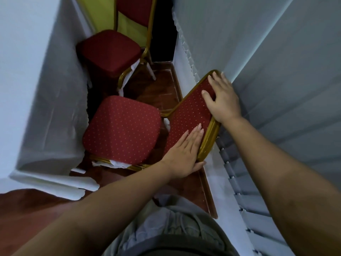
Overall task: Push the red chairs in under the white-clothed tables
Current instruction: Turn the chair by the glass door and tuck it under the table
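A red dotted chair (pixel 121 128) with a gold frame stands below me, its seat touching the white-clothed table (pixel 46 93) on the left. Its backrest (pixel 190 115) leans toward the right wall. My left hand (pixel 184 152) grips the backrest's near corner, fingers flat on the fabric and thumb under the gold rim. My right hand (pixel 221 97) lies over the backrest's far top edge, fingers spread. A second red chair (pixel 108 50) stands farther ahead, its seat also against the tablecloth.
The aisle is narrow: the tablecloth hangs on the left, a pale wall with vertical blinds (pixel 258 209) on the right. Dark red-brown floor (pixel 158 89) shows between the chairs. A yellow-green cloth (pixel 129 24) hangs behind the far chair.
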Available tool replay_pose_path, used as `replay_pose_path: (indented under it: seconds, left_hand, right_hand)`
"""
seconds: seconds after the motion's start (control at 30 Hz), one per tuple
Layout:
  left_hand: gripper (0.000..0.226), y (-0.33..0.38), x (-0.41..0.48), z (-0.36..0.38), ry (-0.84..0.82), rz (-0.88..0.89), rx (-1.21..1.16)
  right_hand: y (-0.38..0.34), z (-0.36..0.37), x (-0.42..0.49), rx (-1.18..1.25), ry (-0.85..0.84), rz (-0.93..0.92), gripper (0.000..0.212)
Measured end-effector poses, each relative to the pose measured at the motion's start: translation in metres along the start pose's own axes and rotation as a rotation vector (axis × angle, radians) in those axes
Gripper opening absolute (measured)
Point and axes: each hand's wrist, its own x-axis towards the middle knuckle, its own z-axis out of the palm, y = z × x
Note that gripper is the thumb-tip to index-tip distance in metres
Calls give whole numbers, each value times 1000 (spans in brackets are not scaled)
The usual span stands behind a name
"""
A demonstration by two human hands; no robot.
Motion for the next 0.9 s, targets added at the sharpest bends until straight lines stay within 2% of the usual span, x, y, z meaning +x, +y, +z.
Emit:
replay_pose_path:
  seconds: [0.33,0.53,0.7,0.8,0.9]
  left_hand:
    - [88,-57,-30,-19,41,-74,-40]
    - [89,-101,-45,-37,112,-177,-228]
    - [74,-130,-36,-50,241,-327,-326]
    - [69,-145,-33,-58,294,-375,-338]
    - [68,-150,-27,-62,312,-377,-313]
  right_hand:
    - [-48,33,36,-36,-7,-138,68]
    - [-94,50,66,26,-32,-235,65]
    - [-117,61,101,94,-144,-378,62]
    - [-123,64,127,211,-219,-386,61]
    - [-126,67,144,215,-236,-382,60]
